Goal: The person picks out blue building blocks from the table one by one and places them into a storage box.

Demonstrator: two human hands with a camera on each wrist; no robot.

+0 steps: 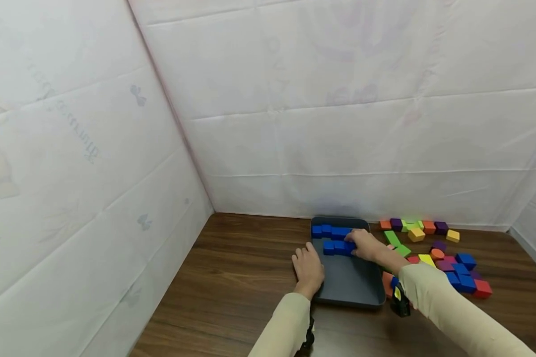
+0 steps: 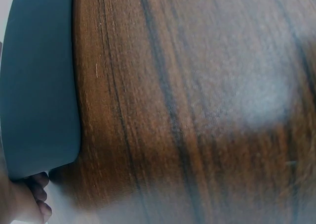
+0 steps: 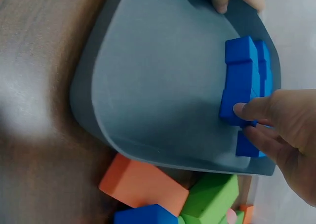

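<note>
1. blue block [image 3: 236, 107] pinched by right hand [image 1: 365, 245] at the end of the near row in the grey tray [image 1: 353, 285].
2. left hand [image 1: 308, 269] rests flat on the tray's left rim, gripping nothing.
3. two blue rows [image 1: 332, 232] laid; judged partway.
4. loose blue blocks [image 1: 462, 276] remain in the mixed pile on the table [image 1: 232, 277], right of the tray.

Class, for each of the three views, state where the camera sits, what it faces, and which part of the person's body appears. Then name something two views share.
Head: worn high, facing forward and down at the wooden table; both sleeves, left hand and right hand show.
Left wrist: close above the table, facing the wood grain and the grey tray edge; only fingertips show.
Right wrist: beside the right hand, facing the tray and blue blocks; the fingers touch a block.
Shared: head and right wrist both show the tray holding blue blocks.
</note>
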